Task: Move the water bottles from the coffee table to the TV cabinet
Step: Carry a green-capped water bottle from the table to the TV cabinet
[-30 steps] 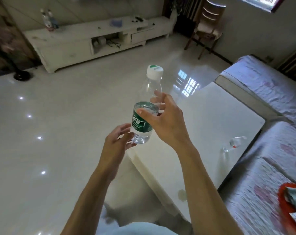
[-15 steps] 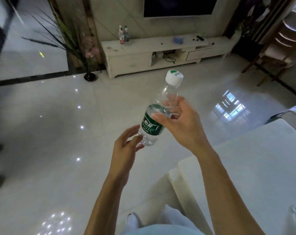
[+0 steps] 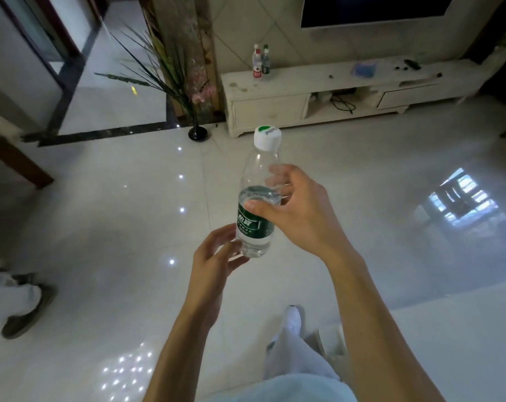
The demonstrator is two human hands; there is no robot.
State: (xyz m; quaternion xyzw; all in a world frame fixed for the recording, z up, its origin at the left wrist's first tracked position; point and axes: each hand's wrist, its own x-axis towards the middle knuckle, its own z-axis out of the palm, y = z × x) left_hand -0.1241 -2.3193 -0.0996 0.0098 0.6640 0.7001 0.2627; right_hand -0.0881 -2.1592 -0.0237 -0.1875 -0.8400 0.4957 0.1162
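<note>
With your right hand wrapped round the bottle and left hand cupping its base, carry it upright to the cabinet, beside the two bottles.

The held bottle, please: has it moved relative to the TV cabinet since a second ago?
Yes. The bottle is nearer the TV cabinet, carried toward it.

- Right hand, forearm pointing to 11 o'clock, grips the bottle, fingers curled.
- Left hand, at its 7 o'clock, cups the bottle's base.
</note>
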